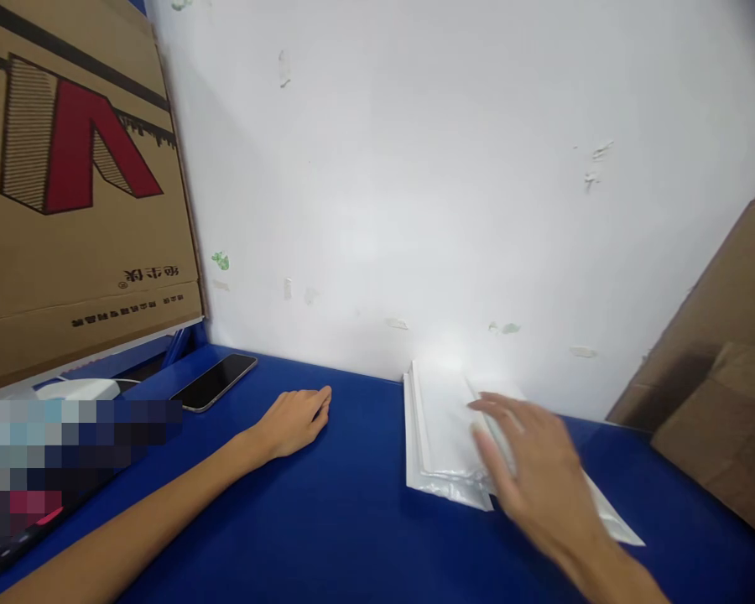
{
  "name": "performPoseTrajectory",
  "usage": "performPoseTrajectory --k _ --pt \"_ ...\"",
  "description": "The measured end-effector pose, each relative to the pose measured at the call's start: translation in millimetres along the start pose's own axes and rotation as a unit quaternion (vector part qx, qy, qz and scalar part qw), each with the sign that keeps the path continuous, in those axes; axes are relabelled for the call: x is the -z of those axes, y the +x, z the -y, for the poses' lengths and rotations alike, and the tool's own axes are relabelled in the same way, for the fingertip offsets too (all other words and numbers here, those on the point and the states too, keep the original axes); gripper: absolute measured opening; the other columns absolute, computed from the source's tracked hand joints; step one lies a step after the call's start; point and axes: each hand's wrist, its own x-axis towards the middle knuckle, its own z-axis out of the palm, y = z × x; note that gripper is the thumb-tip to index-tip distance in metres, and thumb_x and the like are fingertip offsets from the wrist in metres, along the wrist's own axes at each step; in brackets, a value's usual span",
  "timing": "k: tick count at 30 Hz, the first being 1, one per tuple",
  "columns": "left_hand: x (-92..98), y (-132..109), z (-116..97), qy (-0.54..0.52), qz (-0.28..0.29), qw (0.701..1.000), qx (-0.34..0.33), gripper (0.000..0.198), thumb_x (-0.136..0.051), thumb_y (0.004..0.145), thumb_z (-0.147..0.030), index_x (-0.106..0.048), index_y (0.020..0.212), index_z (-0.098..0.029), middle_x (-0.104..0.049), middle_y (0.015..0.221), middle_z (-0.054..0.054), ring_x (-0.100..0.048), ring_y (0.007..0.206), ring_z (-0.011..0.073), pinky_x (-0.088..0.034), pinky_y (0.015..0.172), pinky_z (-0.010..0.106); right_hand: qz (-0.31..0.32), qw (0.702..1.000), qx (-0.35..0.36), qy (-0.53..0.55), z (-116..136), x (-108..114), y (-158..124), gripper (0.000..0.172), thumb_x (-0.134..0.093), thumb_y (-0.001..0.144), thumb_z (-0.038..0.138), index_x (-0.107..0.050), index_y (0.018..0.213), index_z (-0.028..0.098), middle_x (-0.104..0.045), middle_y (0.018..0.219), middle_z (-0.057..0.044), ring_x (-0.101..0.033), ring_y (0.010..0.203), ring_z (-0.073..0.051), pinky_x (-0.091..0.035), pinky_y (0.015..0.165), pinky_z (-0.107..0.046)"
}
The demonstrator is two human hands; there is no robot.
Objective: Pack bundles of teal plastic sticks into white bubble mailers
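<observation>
My right hand (532, 466) is over a small stack of white mailer bags (444, 428), its fingers apart and slightly blurred; whether the fingertips touch the top bag I cannot tell. The bags lie flat against the foot of the wall, with clear plastic-like edges at the front. One white corner (617, 520) sticks out to the right beneath my wrist. On the blue table (327, 520), my left hand (293, 424) rests with its fingers curled in, nothing visible in them.
A smartphone (217, 382) lies dark at the back left. Behind it stands a large cardboard box (81, 243) with a red printed shape. A blurred-out patch (56, 457) covers the left edge. Brown cardboard (730, 436) leans at the right. The white wall (383, 168) closes the back.
</observation>
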Motion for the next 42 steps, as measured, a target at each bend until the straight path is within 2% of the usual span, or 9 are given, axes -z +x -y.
performPoseTrajectory --k 4,9,20,27,32,34,38,40,42 --pt "0.4 -1 0 0.004 0.002 1.000 -0.003 0.023 -0.027 0.099 -0.031 -0.041 0.083 -0.024 -0.059 0.074 0.001 -0.051 0.058 0.0182 -0.028 0.055 0.030 0.097 0.994 -0.014 -0.050 34 -26 -21 0.059 -0.051 0.091 0.061 -0.049 0.141 0.030 -0.048 0.147 -0.012 -0.046 0.133 -0.041 -0.046 0.100 -0.060" --pt "1.5 -2 -1 0.002 0.006 1.000 -0.004 0.024 -0.027 0.100 -0.032 -0.042 0.082 -0.024 -0.059 0.075 0.001 -0.050 0.057 0.0180 -0.028 0.054 0.031 0.129 0.990 -0.015 -0.052 33 -36 -31 0.062 -0.049 0.092 0.061 -0.044 0.146 0.030 -0.047 0.148 -0.015 -0.051 0.130 -0.041 -0.054 0.093 -0.058" --pt "4.4 -2 -2 -0.008 0.007 1.000 -0.003 0.025 -0.028 0.099 -0.032 -0.043 0.081 -0.023 -0.059 0.075 0.002 -0.049 0.057 0.0181 -0.029 0.054 0.030 0.136 0.990 0.002 0.022 19 -23 -21 0.048 -0.045 0.099 0.045 -0.040 0.146 0.037 -0.049 0.148 -0.008 -0.058 0.125 -0.030 -0.058 0.092 -0.050" --pt "3.7 -2 -2 -0.056 0.001 0.998 0.006 0.026 -0.031 0.098 -0.035 -0.044 0.079 -0.024 -0.055 0.071 0.001 -0.044 0.054 0.0179 -0.026 0.056 0.031 0.132 0.991 -0.016 0.032 26 -12 -20 0.054 -0.048 0.094 0.027 -0.041 0.147 0.033 -0.054 0.145 -0.005 -0.060 0.124 -0.027 -0.058 0.094 -0.046" --pt "9.8 -3 -3 -0.148 -0.009 0.989 0.027 0.025 -0.039 0.094 -0.038 -0.050 0.077 -0.023 -0.054 0.066 0.000 -0.044 0.055 0.0173 -0.028 0.058 0.031 0.073 0.996 0.046 0.021 17 -12 -20 0.063 -0.045 0.084 0.012 -0.046 0.145 0.030 -0.059 0.140 -0.003 -0.062 0.121 -0.028 -0.058 0.094 -0.049" --pt "11.6 -2 -5 -0.212 -0.003 0.976 0.040 0.033 -0.035 0.095 -0.044 -0.055 0.082 -0.022 -0.055 0.064 0.001 -0.049 0.058 0.0179 -0.032 0.058 0.030 0.043 0.995 0.089 0.028 16 -7 -18 0.070 -0.042 0.081 0.007 -0.043 0.148 0.029 -0.055 0.144 -0.004 -0.058 0.126 -0.028 -0.056 0.097 -0.048" --pt "12.2 0 -12 -0.357 0.060 0.931 0.051 0.072 -0.005 0.096 -0.060 -0.062 0.105 -0.017 -0.066 0.071 0.006 -0.059 0.056 0.0186 -0.037 0.048 0.027 0.015 0.972 0.220 0.085 23 8 -13 0.072 -0.044 0.079 0.006 -0.043 0.148 0.024 -0.046 0.152 -0.008 -0.047 0.137 -0.029 -0.051 0.103 -0.046" --pt "14.2 0 -14 -0.477 0.089 0.871 0.078 0.076 -0.006 0.093 -0.064 -0.060 0.117 -0.016 -0.069 0.078 0.008 -0.061 0.057 0.0189 -0.036 0.044 0.025 0.021 0.954 0.285 0.092 30 12 -12 0.065 -0.049 0.082 0.012 -0.047 0.146 0.023 -0.046 0.151 -0.010 -0.045 0.138 -0.030 -0.050 0.104 -0.046" --pt "18.7 -1 -14 -0.596 0.100 0.788 0.120 0.069 -0.020 0.092 -0.065 -0.059 0.121 -0.017 -0.070 0.081 0.007 -0.061 0.061 0.0186 -0.036 0.045 0.024 0.036 0.943 0.323 0.077 37 13 -13 0.059 -0.052 0.085 0.017 -0.049 0.144 0.024 -0.048 0.150 -0.010 -0.044 0.139 -0.030 -0.050 0.104 -0.044"
